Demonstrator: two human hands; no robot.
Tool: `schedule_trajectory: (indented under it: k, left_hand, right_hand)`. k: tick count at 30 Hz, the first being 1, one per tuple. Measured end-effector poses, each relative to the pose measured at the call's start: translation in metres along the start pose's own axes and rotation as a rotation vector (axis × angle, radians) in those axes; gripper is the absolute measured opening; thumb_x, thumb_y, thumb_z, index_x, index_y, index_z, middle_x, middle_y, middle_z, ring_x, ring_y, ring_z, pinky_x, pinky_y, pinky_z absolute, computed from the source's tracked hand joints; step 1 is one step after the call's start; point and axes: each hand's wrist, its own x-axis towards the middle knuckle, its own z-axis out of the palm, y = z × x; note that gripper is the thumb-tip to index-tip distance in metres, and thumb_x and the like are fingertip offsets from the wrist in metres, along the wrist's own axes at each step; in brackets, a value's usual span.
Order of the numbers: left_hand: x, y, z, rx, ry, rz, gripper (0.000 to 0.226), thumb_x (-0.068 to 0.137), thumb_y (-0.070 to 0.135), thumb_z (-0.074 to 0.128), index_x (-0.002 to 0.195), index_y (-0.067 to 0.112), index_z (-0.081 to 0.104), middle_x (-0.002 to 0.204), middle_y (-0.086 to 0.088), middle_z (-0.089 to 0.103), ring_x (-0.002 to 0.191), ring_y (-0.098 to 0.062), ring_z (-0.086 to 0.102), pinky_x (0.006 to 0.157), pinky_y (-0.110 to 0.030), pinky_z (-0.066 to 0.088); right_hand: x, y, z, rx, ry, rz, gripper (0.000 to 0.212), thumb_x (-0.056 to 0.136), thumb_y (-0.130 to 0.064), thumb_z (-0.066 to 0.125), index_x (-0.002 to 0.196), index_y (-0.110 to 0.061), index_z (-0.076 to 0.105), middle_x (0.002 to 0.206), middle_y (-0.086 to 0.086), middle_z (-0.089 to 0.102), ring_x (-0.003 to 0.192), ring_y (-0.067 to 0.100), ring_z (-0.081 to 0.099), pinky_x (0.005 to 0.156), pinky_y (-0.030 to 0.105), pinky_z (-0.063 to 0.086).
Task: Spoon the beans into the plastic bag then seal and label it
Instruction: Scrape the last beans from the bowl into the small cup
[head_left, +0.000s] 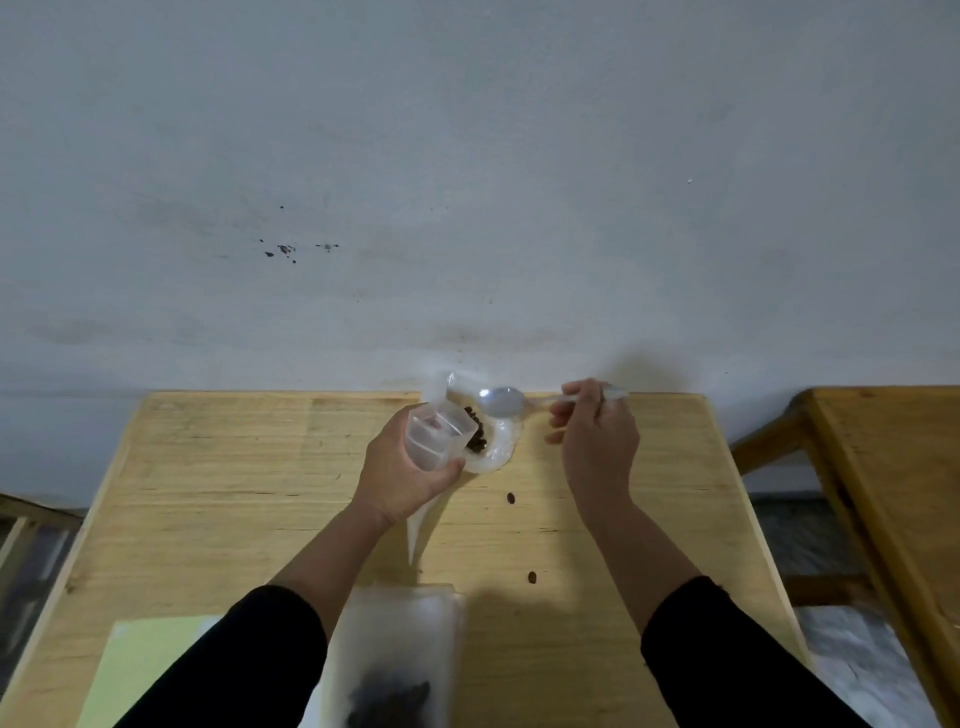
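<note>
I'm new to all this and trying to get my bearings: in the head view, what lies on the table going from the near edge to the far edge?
Near bag with dark contents → loose bean → second loose bean → left hand holding the clear cup → spoon in the right hand.

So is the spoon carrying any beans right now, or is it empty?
Empty, as far as shows: the spoon in the right hand has a pale, clear bowl with nothing dark in it. The beans lie below, inside the bag.
</note>
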Motion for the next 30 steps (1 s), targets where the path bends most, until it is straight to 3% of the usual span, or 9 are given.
schedule_trajectory:
  k: [3,6,10,15,19,24,27,30]
  left_hand:
    - [-0.001,0.002,0.0,0.004,-0.01,0.008,0.063,0.065,0.032,0.082,0.119,0.028,0.05,0.108,0.011,0.06,0.099,-0.005,0.057,0.085,-0.022,0.047]
    - [-0.001,0.006,0.001,-0.006,-0.041,0.031,0.069,0.059,0.049,0.075,0.12,0.031,0.049,0.108,0.014,0.06,0.103,-0.001,0.056,0.085,-0.014,0.043]
    - [-0.001,0.005,0.002,-0.006,-0.059,0.044,0.069,0.057,0.053,0.07,0.119,0.032,0.049,0.106,0.017,0.06,0.103,0.0,0.057,0.089,-0.018,0.045]
    - [0.002,0.003,0.0,-0.006,-0.058,0.044,0.07,0.057,0.054,0.069,0.119,0.029,0.049,0.104,0.013,0.061,0.101,-0.001,0.058,0.084,-0.01,0.043]
    - [0.004,0.0,-0.001,-0.015,-0.044,0.019,0.072,0.056,0.056,0.069,0.119,0.026,0.051,0.103,0.012,0.061,0.097,-0.001,0.059,0.078,-0.009,0.045]
    - [0.006,-0.003,0.001,-0.018,-0.038,-0.001,0.072,0.056,0.055,0.071,0.119,0.029,0.051,0.104,0.014,0.061,0.099,-0.003,0.059,0.083,-0.021,0.049]
    - [0.006,-0.002,0.003,-0.011,-0.053,0.003,0.067,0.061,0.042,0.081,0.12,0.03,0.05,0.105,0.013,0.061,0.1,-0.006,0.059,0.087,-0.031,0.052]
    - [0.006,-0.003,0.003,-0.009,-0.06,0.005,0.071,0.058,0.052,0.077,0.12,0.032,0.049,0.106,0.013,0.062,0.101,-0.006,0.059,0.09,-0.036,0.052]
  right_hand:
    - [0.0,0.028,0.009,-0.228,-0.026,0.101,0.033,0.098,-0.02,0.034,0.085,-0.006,0.062,0.069,0.006,0.066,0.061,0.023,0.066,0.068,0.035,0.056]
    - [-0.006,0.046,0.02,-0.249,-0.017,0.21,0.028,0.096,-0.019,0.036,0.083,-0.008,0.058,0.074,0.011,0.066,0.072,0.028,0.067,0.072,0.045,0.055]
    - [-0.016,0.051,0.035,0.126,0.065,0.495,0.028,0.098,-0.016,0.037,0.081,-0.014,0.059,0.076,0.003,0.068,0.07,0.016,0.068,0.069,0.028,0.056]
    - [-0.013,0.055,0.047,0.49,0.031,0.722,0.022,0.099,-0.011,0.041,0.096,0.0,0.06,0.088,0.015,0.067,0.08,0.023,0.068,0.073,0.028,0.055]
    - [-0.009,0.051,0.035,0.496,0.028,0.691,0.023,0.098,-0.012,0.042,0.088,-0.004,0.061,0.083,0.014,0.068,0.076,0.022,0.069,0.063,0.024,0.058]
    - [-0.004,0.039,0.017,0.449,0.026,0.537,0.026,0.099,-0.016,0.042,0.09,-0.003,0.063,0.076,0.011,0.068,0.069,0.019,0.068,0.054,0.022,0.056]
    - [0.001,0.025,0.007,0.432,0.024,0.449,0.027,0.099,-0.016,0.042,0.088,-0.004,0.064,0.071,0.009,0.067,0.06,0.014,0.065,0.05,0.021,0.052]
    - [0.005,0.01,0.001,0.396,0.012,0.376,0.03,0.099,-0.017,0.041,0.083,-0.007,0.064,0.07,0.009,0.066,0.053,0.011,0.063,0.049,0.023,0.052]
